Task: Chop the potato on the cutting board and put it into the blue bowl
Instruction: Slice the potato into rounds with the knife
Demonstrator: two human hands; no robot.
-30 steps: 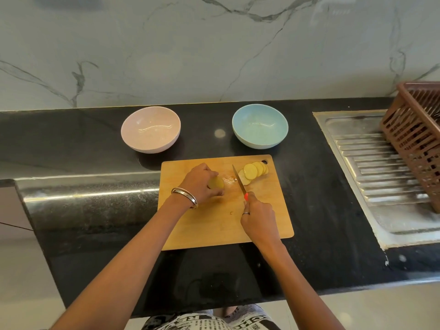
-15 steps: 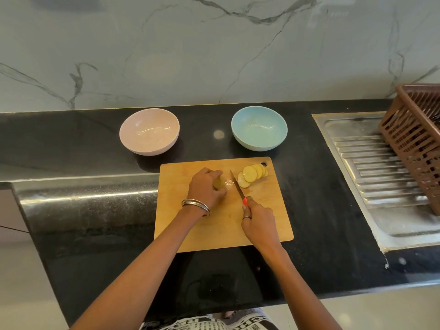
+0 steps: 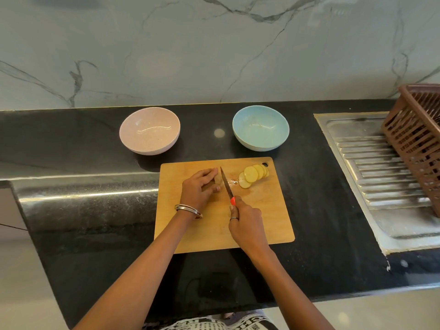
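1. Potato point(image 3: 217, 182), uncut remainder: lies on the cutting board point(image 3: 262, 220), left of centre, almost wholly covered by the left hand; only a sliver shows beside the blade. Held low and steady, presumably so the next cut falls even.
2. Potato slices point(image 3: 251, 174): a fanned, overlapping row of round discs near the board's far right corner, well apart from the blade. Likely left there to keep the cutting spot free, and close to the bowl that will receive them.
3. Knife point(image 3: 226, 183): blade set just right of the fingertips, tip pointing away from the person, orange-red handle end showing above the fist.
4. Left hand point(image 3: 198, 189): fingers curled over the potato, gripping it; bangles at the wrist.
5. Right hand point(image 3: 246, 222): clenched round the knife handle, ring on one finger.
6. Blue bowl point(image 3: 260, 129): on the counter just beyond the board's far right edge, holding no potato yet. Judgement: slicing is well advanced; transfer not begun.
7. Pink bowl point(image 3: 149, 131): beyond the board's far left corner, not in use.
8. Black counter point(image 3: 321, 186), steel sink drainboard point(image 3: 381, 167) and brown basket point(image 3: 416, 139): to the right, well apart from the work.
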